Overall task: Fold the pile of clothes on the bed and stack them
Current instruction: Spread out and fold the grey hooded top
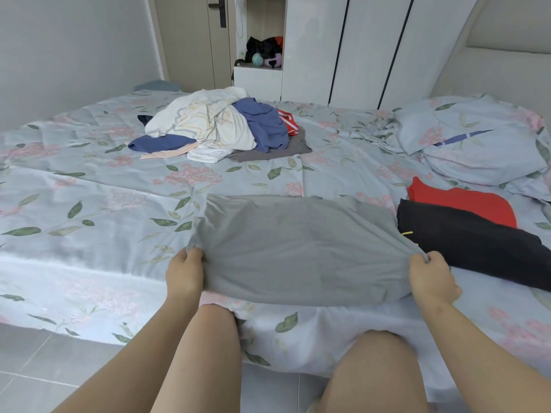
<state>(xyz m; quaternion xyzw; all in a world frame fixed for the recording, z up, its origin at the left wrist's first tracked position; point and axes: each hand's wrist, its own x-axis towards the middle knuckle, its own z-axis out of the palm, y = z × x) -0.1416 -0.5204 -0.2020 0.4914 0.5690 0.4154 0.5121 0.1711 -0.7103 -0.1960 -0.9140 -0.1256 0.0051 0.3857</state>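
Observation:
A grey garment (pixel 298 248) lies spread across the near part of the bed, its near edge lifted. My left hand (pixel 185 272) grips its near left corner and my right hand (pixel 429 278) grips its near right corner. A loose pile of clothes (pixel 220 126) in white, blue, red and grey sits farther back at the bed's middle. To the right, a folded black garment (pixel 471 239) lies on top of a folded red one (pixel 465 201).
The bed (pixel 89 210) carries a floral light-blue sheet. Pillows (pixel 477 144) lie at the far right. White wardrobe doors (pixel 372 49) and a shelf with dark items (pixel 265 52) stand behind the bed. Grey floor tiles (pixel 35 368) show at the lower left.

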